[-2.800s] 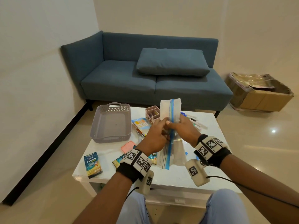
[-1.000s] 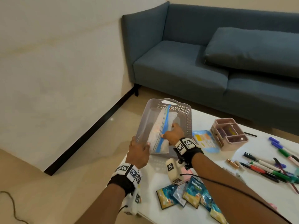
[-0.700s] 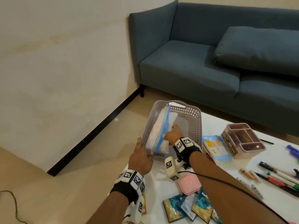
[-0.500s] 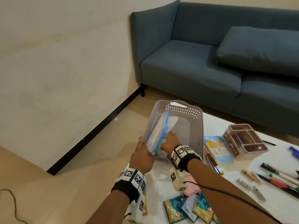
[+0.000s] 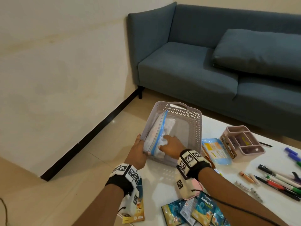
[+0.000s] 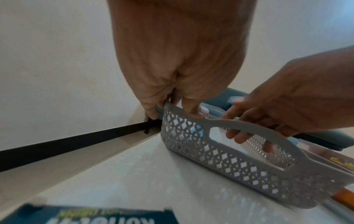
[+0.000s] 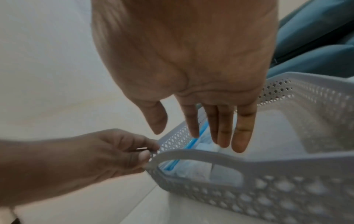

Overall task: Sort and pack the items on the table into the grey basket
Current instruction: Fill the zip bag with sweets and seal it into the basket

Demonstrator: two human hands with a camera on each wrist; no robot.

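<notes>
One zip bag stands on edge along the left wall of the grey basket at the counter's left corner, left hand pinching the rim, right hand fingers straight against it; next, probably the loose sachets.

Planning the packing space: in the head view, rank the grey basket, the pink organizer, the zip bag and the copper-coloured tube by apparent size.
1. grey basket
2. zip bag, partly hidden
3. pink organizer; close to the bag, so unsure
4. copper-coloured tube
</notes>
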